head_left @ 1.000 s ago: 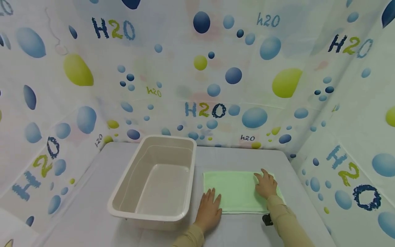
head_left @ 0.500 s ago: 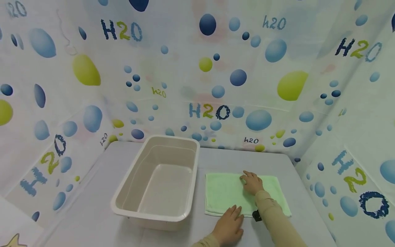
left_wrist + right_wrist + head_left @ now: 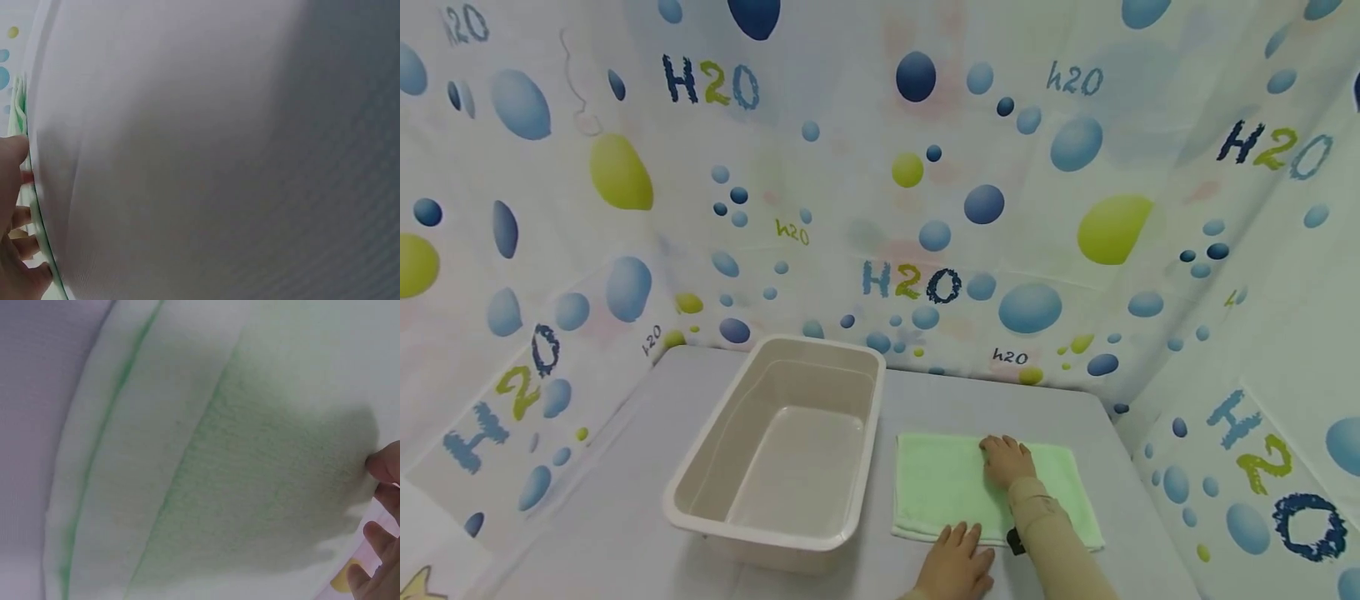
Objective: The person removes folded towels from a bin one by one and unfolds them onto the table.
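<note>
A folded pale green towel (image 3: 940, 492) lies flat on the white table, to the right of the beige basin (image 3: 696, 492). My right hand (image 3: 1007, 462) reaches across the towel, and its slightly bent fingertips rest at the far edge. In the right wrist view, the thumb and fingers (image 3: 381, 531) are at the towel's edge, with no clear grip. My left hand (image 3: 955, 562) is at the near edge, its spread fingers touching the towel. The left wrist view shows that hand (image 3: 15, 250) along the towel's green edge, mostly cut off by the frame.
The basin holds nothing visible and takes up the middle left of the table (image 3: 632, 467). A printed curtain (image 3: 820, 167) with blue and green drops surrounds the table at the back and sides. A small black device (image 3: 1015, 542) sits under my right forearm.
My right hand has moved left along the towel's far side. The left hand has shifted right, from the towel's left front to the middle of its near edge. The camera view has shifted slightly.
</note>
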Available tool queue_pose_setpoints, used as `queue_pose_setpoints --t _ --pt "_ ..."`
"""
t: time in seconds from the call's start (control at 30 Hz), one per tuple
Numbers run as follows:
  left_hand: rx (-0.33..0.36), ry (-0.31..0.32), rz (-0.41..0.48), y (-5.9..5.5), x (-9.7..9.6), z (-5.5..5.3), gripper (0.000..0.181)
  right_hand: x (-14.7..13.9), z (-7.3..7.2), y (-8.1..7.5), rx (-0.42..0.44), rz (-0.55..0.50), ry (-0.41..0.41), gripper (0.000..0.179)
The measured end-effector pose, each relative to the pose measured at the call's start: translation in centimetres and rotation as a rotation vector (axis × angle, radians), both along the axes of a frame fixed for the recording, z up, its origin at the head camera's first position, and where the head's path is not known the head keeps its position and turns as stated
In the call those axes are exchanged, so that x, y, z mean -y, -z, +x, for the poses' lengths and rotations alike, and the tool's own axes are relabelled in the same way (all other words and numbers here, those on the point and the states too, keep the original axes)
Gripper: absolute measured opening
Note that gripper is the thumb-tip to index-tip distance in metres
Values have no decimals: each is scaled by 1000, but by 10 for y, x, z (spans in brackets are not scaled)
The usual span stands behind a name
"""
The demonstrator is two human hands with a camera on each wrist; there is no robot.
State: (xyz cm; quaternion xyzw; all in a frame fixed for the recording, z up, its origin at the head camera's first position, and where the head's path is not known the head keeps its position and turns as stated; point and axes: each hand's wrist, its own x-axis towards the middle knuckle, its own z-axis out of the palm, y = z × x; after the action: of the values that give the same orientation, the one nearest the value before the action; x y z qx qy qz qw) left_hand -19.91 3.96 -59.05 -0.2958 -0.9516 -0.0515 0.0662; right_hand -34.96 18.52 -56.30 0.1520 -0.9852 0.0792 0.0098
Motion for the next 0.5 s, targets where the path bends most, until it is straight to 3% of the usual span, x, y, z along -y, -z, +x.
queue_pose_setpoints --t 0.2,0.37,0.5 --pt "-66 -55 -89 1 -1 0 44 -2 5 -1 5 44 -10 32" --pt "-123 -53 -15 -5 5 -4 37 -9 10 -7 24 55 2 34" --pt "-140 -37 -7 -8 14 -6 37 -15 11 -9 34 80 5 32"
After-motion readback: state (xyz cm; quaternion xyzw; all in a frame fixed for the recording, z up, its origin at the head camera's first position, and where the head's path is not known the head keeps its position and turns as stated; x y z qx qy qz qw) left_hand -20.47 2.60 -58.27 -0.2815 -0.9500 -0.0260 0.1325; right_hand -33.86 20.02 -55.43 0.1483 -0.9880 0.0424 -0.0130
